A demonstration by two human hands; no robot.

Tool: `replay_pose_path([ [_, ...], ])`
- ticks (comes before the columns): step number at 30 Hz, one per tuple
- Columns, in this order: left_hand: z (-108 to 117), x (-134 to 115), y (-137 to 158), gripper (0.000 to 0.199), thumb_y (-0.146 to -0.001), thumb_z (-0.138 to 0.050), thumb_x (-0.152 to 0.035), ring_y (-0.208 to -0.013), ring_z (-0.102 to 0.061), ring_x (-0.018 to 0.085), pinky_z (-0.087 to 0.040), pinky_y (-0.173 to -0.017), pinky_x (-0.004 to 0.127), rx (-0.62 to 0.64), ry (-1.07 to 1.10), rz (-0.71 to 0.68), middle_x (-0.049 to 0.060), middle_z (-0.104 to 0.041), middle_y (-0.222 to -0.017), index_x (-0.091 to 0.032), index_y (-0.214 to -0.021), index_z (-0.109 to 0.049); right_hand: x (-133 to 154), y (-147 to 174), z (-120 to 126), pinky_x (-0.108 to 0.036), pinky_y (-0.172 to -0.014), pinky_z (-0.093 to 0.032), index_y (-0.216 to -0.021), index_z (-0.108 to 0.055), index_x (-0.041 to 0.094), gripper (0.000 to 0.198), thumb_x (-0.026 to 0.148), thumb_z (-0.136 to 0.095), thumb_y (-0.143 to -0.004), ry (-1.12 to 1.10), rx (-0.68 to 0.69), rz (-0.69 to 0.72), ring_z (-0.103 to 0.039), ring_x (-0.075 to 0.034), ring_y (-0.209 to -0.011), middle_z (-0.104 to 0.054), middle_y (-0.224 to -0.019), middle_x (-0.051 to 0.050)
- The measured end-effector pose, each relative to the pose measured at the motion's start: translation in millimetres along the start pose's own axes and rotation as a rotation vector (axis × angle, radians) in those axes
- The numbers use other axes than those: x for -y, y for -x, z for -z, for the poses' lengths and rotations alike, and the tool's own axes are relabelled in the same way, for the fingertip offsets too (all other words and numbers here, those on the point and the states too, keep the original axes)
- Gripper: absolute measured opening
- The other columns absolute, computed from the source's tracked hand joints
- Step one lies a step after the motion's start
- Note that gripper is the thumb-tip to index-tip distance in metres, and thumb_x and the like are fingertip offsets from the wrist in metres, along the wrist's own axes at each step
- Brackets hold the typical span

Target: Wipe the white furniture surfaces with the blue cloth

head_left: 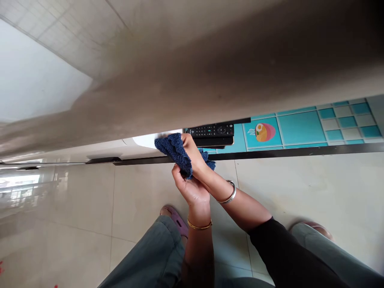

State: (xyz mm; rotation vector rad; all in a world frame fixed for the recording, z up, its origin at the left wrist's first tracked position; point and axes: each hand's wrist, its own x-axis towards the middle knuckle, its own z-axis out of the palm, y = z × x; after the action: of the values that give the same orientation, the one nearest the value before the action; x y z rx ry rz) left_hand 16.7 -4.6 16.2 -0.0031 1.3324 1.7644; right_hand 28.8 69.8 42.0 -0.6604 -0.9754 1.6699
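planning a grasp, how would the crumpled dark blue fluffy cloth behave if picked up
The cloth is probably floppy, since it bunches on both sides of the right hand. Its tufted pile suggests it is fairly light and unlikely to slip.

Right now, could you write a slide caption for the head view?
Right hand grips a navy terry cloth near a black remote control.
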Motion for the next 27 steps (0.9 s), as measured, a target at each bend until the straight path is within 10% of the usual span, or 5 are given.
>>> replay_pose_path([
  [14, -8, -16, 0, 0.03, -0.086, -0.061, -0.049, -0.102, -0.069, 0.021, -0.051, -0.085, 0.028, 0.15, 0.056, 0.022, 0.003, -0.072, -0.098, -0.023, -0.095, -0.072, 1, -23, -6, -0.023, -0.056, -0.022, -0.058, -0.03, 0.022, 0.042, 0.039, -0.056, -0.085, 0.016, -0.161, 0.025, -0.017, -0.007, -0.064, -0.02, -0.063, 0.005],
  [27, -1, -4, 7, 0.023, -0.082, -0.067, -0.046, -0.086, -0.067, 0.017, -0.051, -0.079, 0.028, 0.006, 0.138, 0.056, -0.002, -0.064, -0.084, -0.023, -0.086, -0.067, 4, -6, -2, -0.024, -0.053, -0.018, -0.057, -0.029, 0.022, 0.049, 0.047, -0.063, -0.08, 0.021, -0.041, -0.054, -0.015, -0.007, -0.063, -0.02, -0.061, 0.006],
])
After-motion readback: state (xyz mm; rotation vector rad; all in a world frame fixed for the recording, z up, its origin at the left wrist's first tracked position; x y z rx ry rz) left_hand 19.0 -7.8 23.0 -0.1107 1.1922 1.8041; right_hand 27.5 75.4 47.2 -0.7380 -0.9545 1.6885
